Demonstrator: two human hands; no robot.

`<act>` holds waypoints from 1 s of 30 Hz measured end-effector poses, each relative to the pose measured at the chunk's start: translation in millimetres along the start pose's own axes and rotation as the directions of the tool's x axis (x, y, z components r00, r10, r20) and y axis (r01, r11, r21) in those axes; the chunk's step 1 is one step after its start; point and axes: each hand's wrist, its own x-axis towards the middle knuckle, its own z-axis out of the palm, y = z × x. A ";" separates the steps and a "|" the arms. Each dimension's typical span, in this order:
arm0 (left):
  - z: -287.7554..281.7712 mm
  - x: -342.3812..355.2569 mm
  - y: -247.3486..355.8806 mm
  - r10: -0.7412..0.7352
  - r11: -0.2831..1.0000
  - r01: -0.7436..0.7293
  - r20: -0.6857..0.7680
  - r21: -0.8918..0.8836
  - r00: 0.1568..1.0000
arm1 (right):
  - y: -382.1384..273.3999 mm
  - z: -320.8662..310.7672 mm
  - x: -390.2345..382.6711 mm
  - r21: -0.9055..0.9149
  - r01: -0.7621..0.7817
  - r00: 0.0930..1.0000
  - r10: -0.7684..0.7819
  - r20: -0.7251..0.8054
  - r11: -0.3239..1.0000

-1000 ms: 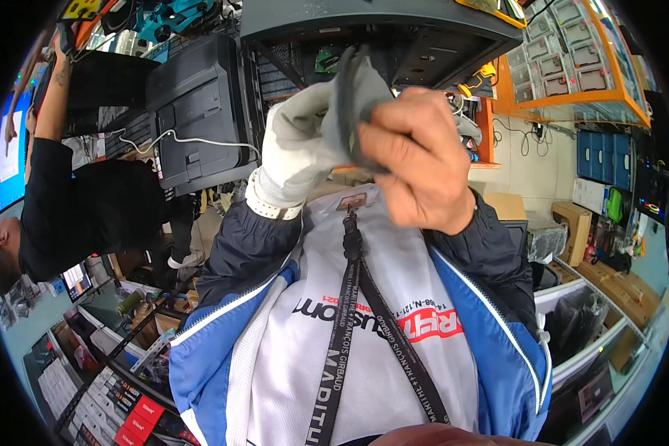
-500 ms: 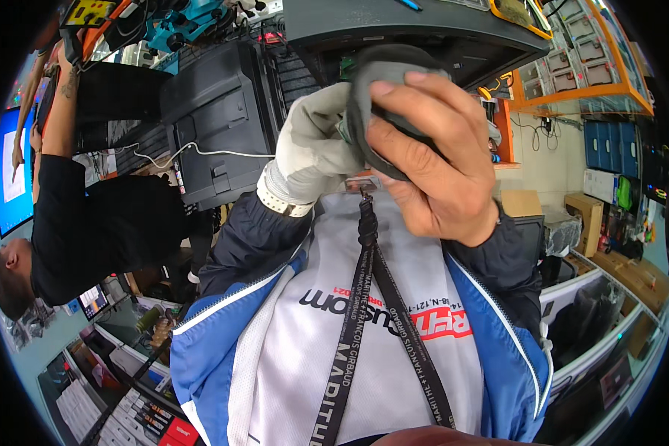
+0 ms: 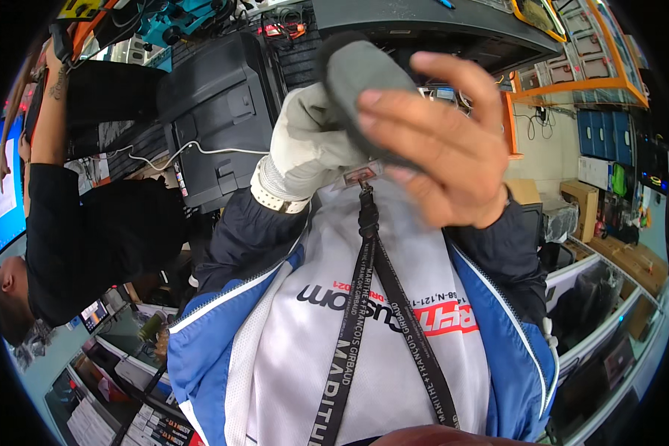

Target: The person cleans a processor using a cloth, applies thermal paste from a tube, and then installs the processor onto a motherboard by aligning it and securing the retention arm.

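A soft-looking oval pad (image 3: 375, 78), grey on its face with a darker black rim, is held up in front of my chest. My left hand (image 3: 297, 141), in a white-grey work glove with a light studded strap at the wrist, is closed at the pad's left edge; its fingertips are hidden behind it. My bare right hand (image 3: 453, 141) grips the pad's right side, middle fingers across its grey face and thumb low, with the index finger lifted away. Motion blurs the right hand somewhat. Just below the pad, a badge (image 3: 360, 175) hangs on a black lanyard (image 3: 368, 215).
A big dark-grey plastic case (image 3: 223, 119) with a white cable (image 3: 223, 152) stands at left. Beside it a person in black (image 3: 111, 230) reaches forward. Ahead is a black cabinet-like box (image 3: 431, 37). Orange-framed shelves (image 3: 579, 93) and cardboard boxes (image 3: 579, 208) are at right.
The pad has tipped so its grey face shows more, and it has shifted slightly left. My right index finger has come off it. The left hand stays at the pad's edge.
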 end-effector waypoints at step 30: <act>22.3 16.7 -46.5 0.451 0.843 -0.400 -0.068 0.359 0.890 | 24.6 -3.5 -27.9 0.084 -0.127 0.964 0.143 -0.225 0.988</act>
